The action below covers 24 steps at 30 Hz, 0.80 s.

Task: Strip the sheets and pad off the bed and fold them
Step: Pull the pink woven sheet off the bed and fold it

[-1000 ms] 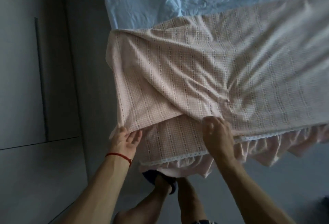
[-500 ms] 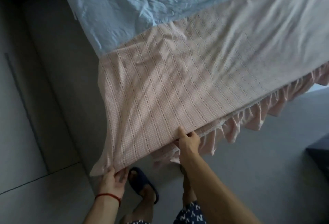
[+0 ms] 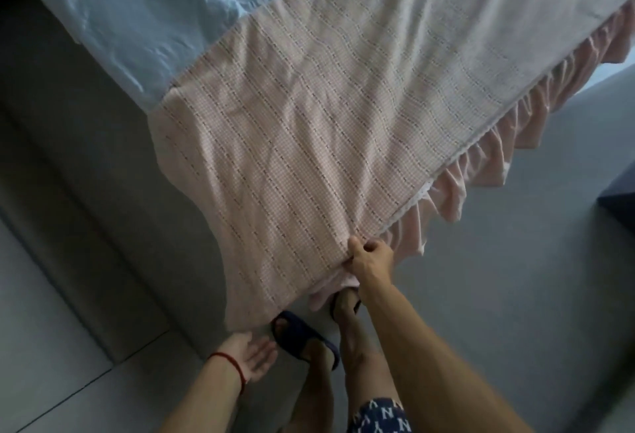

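Note:
A pink checked sheet (image 3: 326, 130) with a ruffled skirt (image 3: 481, 164) lies folded across the near end of the bed and hangs off its corner. Beyond it a pale blue sheet (image 3: 144, 6) covers the mattress. My right hand (image 3: 369, 260) grips the pink sheet's near edge where the lace trim meets the ruffle. My left hand (image 3: 251, 353) sits just below the hanging corner of the sheet, palm up, fingers relaxed, holding nothing.
A grey wall panel (image 3: 68, 164) runs along the left of the bed. My feet in dark slippers (image 3: 302, 336) stand on the grey floor (image 3: 515, 295) at the bed's corner. A dark object (image 3: 618, 199) pokes in at the right edge.
My left hand has let go of the sheet's hanging corner and dropped below it, palm up. My right hand keeps its grip on the near edge. The view has swung right.

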Each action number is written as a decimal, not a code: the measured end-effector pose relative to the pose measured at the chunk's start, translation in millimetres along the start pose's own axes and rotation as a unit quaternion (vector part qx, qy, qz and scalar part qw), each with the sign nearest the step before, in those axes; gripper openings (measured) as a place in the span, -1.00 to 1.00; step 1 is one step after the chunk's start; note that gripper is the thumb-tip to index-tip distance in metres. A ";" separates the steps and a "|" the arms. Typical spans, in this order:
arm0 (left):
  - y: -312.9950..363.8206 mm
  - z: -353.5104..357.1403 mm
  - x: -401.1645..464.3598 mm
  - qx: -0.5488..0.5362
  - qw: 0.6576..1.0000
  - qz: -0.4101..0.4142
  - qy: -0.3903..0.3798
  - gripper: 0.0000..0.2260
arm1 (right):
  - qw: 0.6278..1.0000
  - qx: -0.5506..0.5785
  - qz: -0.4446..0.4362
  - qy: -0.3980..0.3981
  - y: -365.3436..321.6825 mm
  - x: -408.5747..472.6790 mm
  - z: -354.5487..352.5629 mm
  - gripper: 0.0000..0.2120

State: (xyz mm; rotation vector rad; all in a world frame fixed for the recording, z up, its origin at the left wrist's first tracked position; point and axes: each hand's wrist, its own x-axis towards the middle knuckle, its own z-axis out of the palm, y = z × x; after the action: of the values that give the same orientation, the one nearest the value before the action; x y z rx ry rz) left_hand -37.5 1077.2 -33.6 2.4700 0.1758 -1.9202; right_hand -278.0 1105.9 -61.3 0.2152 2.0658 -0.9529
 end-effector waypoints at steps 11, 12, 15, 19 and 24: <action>120.7 3.0 -51.6 0.310 0.900 0.266 0.152 -0.97 | 0.995 -0.011 0.104 -0.007 6.0 4.2 -1.3 -0.76; 134.3 8.1 -57.5 0.345 0.880 0.283 0.165 -0.94 | 0.993 -0.006 0.117 -0.008 4.7 6.3 0.3 -0.77; 178.5 24.8 -66.8 0.431 0.816 0.340 0.182 -0.86 | 0.992 -0.008 0.124 0.010 -1.4 4.1 2.0 -0.78; 249.6 71.4 -94.2 0.523 0.721 0.427 0.156 -0.82 | 0.992 -0.002 0.121 0.030 -2.8 -5.1 9.5 -0.75; 362.7 118.0 -95.6 0.576 0.603 0.525 0.168 -0.59 | 0.987 0.009 0.074 0.141 -5.5 -26.3 39.6 -0.76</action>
State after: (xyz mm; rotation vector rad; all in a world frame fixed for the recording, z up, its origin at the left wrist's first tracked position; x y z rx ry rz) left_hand -140.7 700.0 6.7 2.1072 -2.5314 -0.9249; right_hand -239.2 1079.1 -53.1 0.5309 2.2609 -0.8909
